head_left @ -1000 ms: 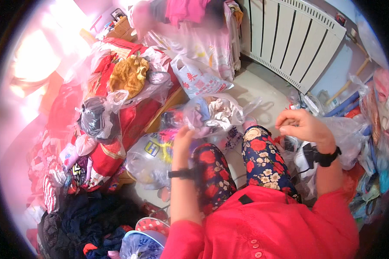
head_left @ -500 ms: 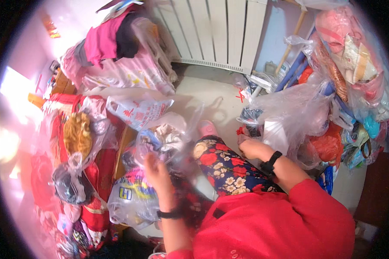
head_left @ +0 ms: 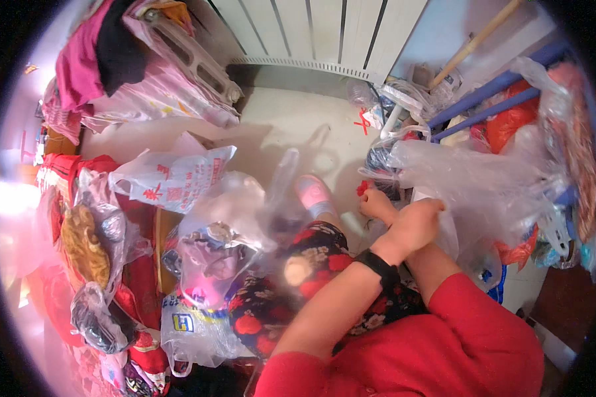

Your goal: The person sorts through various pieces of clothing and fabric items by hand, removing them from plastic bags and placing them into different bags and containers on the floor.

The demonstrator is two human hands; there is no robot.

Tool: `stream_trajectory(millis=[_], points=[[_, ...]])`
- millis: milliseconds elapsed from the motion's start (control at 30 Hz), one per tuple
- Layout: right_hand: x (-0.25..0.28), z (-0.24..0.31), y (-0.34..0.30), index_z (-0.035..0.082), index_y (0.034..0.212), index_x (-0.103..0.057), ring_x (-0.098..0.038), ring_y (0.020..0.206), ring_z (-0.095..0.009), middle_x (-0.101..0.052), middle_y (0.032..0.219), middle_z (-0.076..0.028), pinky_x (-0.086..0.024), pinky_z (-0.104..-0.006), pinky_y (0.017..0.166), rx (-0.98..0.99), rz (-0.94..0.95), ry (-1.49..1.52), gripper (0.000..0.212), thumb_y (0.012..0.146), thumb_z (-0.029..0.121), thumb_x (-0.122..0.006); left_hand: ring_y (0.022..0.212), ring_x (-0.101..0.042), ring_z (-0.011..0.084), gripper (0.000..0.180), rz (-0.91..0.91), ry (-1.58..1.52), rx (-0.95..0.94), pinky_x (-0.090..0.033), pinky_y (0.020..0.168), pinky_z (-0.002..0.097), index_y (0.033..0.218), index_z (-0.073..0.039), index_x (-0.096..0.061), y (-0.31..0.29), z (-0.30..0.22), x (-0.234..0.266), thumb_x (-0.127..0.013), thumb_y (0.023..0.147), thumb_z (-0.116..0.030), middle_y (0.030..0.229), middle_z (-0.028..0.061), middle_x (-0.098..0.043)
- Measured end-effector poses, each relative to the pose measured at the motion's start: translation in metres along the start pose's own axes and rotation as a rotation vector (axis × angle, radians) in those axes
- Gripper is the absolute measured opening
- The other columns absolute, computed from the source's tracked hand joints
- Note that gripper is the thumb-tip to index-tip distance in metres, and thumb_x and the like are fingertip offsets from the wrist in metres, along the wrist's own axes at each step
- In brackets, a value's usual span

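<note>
My left arm reaches across my lap. My left hand [head_left: 414, 228] lies over my right wrist, its fingers curled down; whatever is under them is hidden. Beyond it my right hand [head_left: 377, 205] is closed, fingers bent, with a small red thing [head_left: 362, 188] at its fingertips. I cannot make out whether it is gripped. Just right of both hands lies a large clear plastic bag [head_left: 470, 165]. Left of my lap stands an open clear bag [head_left: 225, 231] with pale and lilac cloth inside, touched by neither hand.
A white bag with red print [head_left: 172, 175] and a bag with a blue-yellow mark [head_left: 202, 331] stand at left, beside bagged clothes. Ahead are a white radiator [head_left: 311, 33] and a rack [head_left: 179, 53] draped with cloth. Blue bars [head_left: 490, 86] rise at right. My pink shoe [head_left: 311, 192] rests on the floor.
My left hand has left the open clear bag and swung right across my lap onto my right wrist. My right hand has barely moved. The view has shifted slightly.
</note>
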State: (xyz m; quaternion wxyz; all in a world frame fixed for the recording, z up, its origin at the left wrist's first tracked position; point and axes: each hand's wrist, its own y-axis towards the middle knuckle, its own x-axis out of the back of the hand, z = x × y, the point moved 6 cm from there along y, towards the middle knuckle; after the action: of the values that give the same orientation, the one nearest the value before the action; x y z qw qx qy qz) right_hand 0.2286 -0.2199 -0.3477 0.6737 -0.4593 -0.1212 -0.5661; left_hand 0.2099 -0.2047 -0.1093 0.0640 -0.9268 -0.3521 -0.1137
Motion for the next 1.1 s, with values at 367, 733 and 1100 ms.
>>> stream_trajectory(millis=[367, 733, 1100], points=[[0.059, -0.042, 0.049, 0.003, 0.114, -0.050, -0.047, 0.109, -0.039, -0.045, 0.122, -0.021, -0.043, -0.0482, 0.088, -0.253, -0.446, -0.329, 0.050, 0.069, 0.014, -0.068, 0.079, -0.062, 0.0362, 0.023, -0.185, 0.006, 0.163, -0.048, 0.072, 0.0423, 0.092, -0.001, -0.063, 0.060, 0.070, 0.024, -0.053, 0.072, -0.006, 0.078, 0.0210, -0.064], [0.051, -0.071, 0.113, 0.009, 0.110, -0.054, -0.047, 0.107, -0.038, -0.044, 0.123, -0.019, -0.047, -0.0464, 0.083, -0.245, -0.183, -0.606, 0.039, 0.071, 0.007, -0.062, 0.081, -0.061, 0.0367, 0.024, -0.008, -0.138, 0.157, -0.047, 0.074, 0.0410, 0.099, 0.000, -0.059, 0.060, 0.025, 0.018, -0.051, 0.077, -0.004, 0.091, 0.0217, -0.061], [-0.045, -0.026, 0.057, 0.000, 0.085, -0.060, -0.061, 0.085, -0.039, -0.062, 0.086, -0.023, -0.048, -0.0498, 0.072, 0.071, 0.190, -0.257, 0.016, 0.078, 0.009, -0.048, 0.079, -0.060, 0.0385, 0.025, 0.001, -0.456, -0.007, -0.049, 0.072, 0.0437, 0.097, -0.001, -0.057, 0.059, 0.032, 0.004, -0.054, 0.073, -0.003, 0.087, 0.0247, -0.060]])
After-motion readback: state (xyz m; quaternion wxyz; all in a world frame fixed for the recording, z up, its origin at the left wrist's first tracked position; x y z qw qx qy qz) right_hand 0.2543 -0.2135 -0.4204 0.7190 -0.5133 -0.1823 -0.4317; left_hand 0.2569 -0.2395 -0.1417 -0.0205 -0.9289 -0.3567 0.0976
